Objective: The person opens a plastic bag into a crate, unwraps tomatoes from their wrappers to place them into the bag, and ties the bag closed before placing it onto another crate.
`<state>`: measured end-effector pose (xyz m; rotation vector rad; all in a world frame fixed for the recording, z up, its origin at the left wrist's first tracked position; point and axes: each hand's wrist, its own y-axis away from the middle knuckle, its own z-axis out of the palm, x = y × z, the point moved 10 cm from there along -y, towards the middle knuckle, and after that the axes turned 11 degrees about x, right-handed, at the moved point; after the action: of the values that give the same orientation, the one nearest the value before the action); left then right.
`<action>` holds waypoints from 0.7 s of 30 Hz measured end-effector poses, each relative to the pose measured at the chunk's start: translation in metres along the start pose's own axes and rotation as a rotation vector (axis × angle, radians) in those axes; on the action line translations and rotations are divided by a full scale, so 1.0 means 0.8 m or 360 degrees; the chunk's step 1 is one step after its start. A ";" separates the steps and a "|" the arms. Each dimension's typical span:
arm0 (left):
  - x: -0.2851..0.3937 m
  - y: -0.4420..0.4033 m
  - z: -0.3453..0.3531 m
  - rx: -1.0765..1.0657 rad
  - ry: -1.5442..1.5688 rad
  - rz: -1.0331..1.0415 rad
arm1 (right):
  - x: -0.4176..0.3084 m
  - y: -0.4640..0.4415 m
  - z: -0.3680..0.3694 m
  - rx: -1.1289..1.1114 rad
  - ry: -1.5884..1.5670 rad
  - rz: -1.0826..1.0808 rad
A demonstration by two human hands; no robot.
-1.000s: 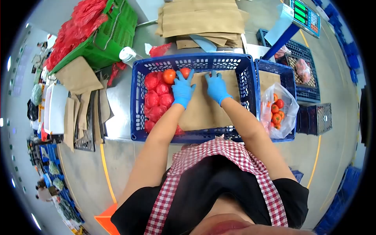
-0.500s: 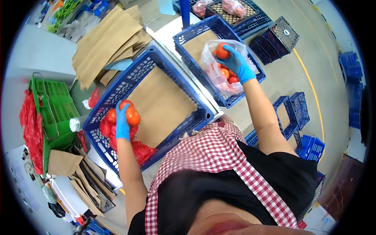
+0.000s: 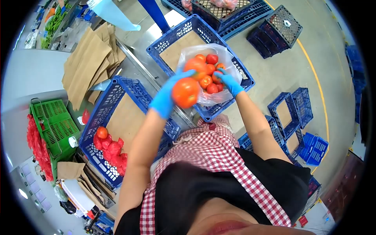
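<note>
My left hand [image 3: 168, 96], in a blue glove, is closed around tomatoes. One large tomato [image 3: 185, 93] sits at the near side of the palm, and a blurred one [image 3: 196, 67] is at the fingertips, over the near side of a clear plastic bag [image 3: 231, 58]. Several red and orange tomatoes [image 3: 206, 81] fill the bag, which lies in a blue crate [image 3: 164, 43] lined with brown cardboard. My right hand [image 3: 230, 83], also gloved in blue, reaches into the bag from the right. Its fingers are apart and touch the tomatoes there.
To the left, a second blue crate [image 3: 88, 135] holds one tomato [image 3: 102, 132] and red netting [image 3: 112, 150] on cardboard. Brown cardboard sheets [image 3: 84, 64] are stacked beyond it. A green crate [image 3: 58, 121] stands far left; more blue crates [image 3: 286, 111] are on the floor at right.
My left hand has lifted tomatoes from the left crate and carried them across to the bag. My right hand has released its tomato and moved lower in the bag.
</note>
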<state>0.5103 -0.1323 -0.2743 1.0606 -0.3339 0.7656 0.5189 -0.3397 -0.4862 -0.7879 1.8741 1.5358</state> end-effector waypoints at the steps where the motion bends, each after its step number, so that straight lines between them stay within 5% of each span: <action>1: -0.034 -0.014 0.020 -0.0054 0.0042 -0.0217 | -0.015 0.040 0.024 -0.0179 -0.0491 0.0375; 2: -0.081 -0.071 0.035 -0.0314 0.0170 -0.0166 | -0.073 0.080 0.041 -0.0378 -0.1150 0.0246; 3: -0.096 -0.098 0.043 -0.0307 -0.0044 -0.0064 | -0.098 0.085 0.030 -0.0359 -0.1271 0.0090; 5: -0.150 -0.153 0.049 -0.0372 0.0715 -0.0338 | -0.146 0.102 0.008 -0.0346 -0.1525 -0.0226; 7: -0.184 -0.164 0.038 0.0006 0.0669 -0.0509 | -0.135 0.081 0.019 -0.0384 -0.0908 -0.0427; 8: -0.189 -0.166 0.030 0.0183 0.0635 -0.0575 | -0.096 0.054 0.020 -0.0201 -0.1405 -0.0025; 11: -0.179 -0.155 0.030 0.0280 0.0409 -0.0584 | -0.039 0.025 0.033 -0.0034 -0.1549 0.0318; 12: -0.189 -0.171 0.013 0.0343 0.0400 -0.0506 | -0.021 0.014 0.031 0.0048 -0.1509 0.0401; 15: -0.155 -0.153 -0.018 0.0480 -0.0648 -0.0251 | 0.023 -0.020 0.022 0.0164 -0.1089 0.0353; 16: -0.129 -0.146 -0.008 0.0230 -0.0847 -0.0005 | 0.029 -0.024 0.015 0.0300 -0.0926 0.0330; 21: 0.042 0.049 -0.073 0.0437 -0.0945 0.1051 | 0.035 -0.012 -0.010 0.0205 -0.0147 0.0123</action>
<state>0.4996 -0.0575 -0.2561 1.4533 -1.1514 1.0885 0.5073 -0.3515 -0.5121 -0.5829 1.9329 1.4553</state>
